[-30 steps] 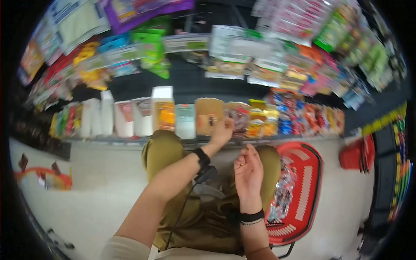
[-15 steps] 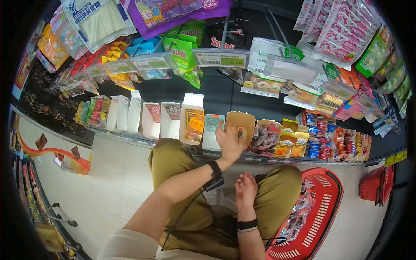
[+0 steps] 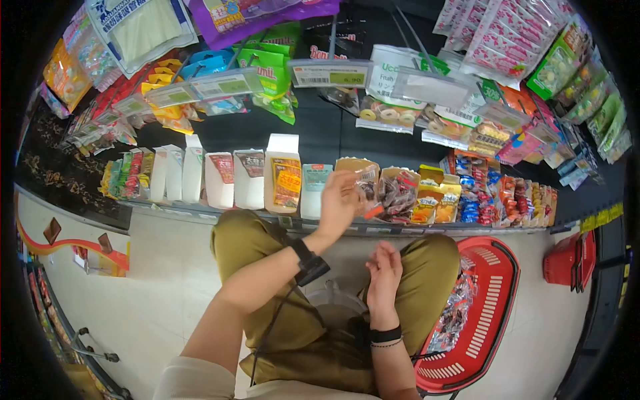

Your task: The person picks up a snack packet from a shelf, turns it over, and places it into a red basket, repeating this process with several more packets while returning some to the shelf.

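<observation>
My left hand [image 3: 339, 203] is at the front of the lower shelf, its fingers closed on a small clear packet [image 3: 367, 189] with dark contents and a red end. Behind the packet stands an open brown cardboard box [image 3: 353, 165], partly covered by my fingers. To its right is a box of dark wrapped sweets [image 3: 399, 193]; to its left, a white box with a teal label [image 3: 315, 187]. My right hand [image 3: 383, 273] hovers palm up over my lap near my right knee, fingers loosely curled apart, holding nothing.
A red basket [image 3: 485, 313] with shiny small packets stands on the floor right of my knee. More red baskets [image 3: 569, 262] are farther right. Hanging bags and price tags [image 3: 331, 74] overhang the row of boxes. A display stand [image 3: 100, 257] is at the left.
My left hand has come out of the brown box with the packet, which now shows in front of it. My right hand has opened slightly. The view has shifted a little.
</observation>
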The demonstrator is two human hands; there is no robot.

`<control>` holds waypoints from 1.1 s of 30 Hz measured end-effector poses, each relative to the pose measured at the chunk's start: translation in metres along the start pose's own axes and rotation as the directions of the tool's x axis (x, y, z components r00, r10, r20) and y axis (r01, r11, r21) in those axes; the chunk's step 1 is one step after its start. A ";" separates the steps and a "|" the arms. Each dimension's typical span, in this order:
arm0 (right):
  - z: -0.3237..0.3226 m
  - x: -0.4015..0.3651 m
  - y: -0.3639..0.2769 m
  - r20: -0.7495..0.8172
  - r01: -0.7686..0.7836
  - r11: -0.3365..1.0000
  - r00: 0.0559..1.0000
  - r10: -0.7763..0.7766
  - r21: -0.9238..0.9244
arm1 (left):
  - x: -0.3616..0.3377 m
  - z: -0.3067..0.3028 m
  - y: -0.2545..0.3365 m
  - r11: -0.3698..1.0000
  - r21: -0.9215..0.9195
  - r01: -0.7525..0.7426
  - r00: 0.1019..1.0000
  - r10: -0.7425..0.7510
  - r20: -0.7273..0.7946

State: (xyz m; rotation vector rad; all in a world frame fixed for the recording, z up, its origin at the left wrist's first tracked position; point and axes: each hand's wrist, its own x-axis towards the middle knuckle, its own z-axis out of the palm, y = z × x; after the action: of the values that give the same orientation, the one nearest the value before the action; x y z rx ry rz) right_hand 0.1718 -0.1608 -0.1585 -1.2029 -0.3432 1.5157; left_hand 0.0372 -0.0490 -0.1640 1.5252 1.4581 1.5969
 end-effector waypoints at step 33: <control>0.046 -0.068 -0.019 0.390 0.197 0.977 0.908 -0.149 -0.084 | 0.011 -0.080 0.076 0.587 -0.714 0.380 0.913 -0.116 0.391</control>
State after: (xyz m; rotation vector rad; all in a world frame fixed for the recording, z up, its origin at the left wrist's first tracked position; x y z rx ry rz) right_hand 0.1359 -0.1953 -0.0905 -0.9333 -0.7939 1.5855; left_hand -0.0151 -0.0911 -0.0763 0.9159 0.5927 1.4341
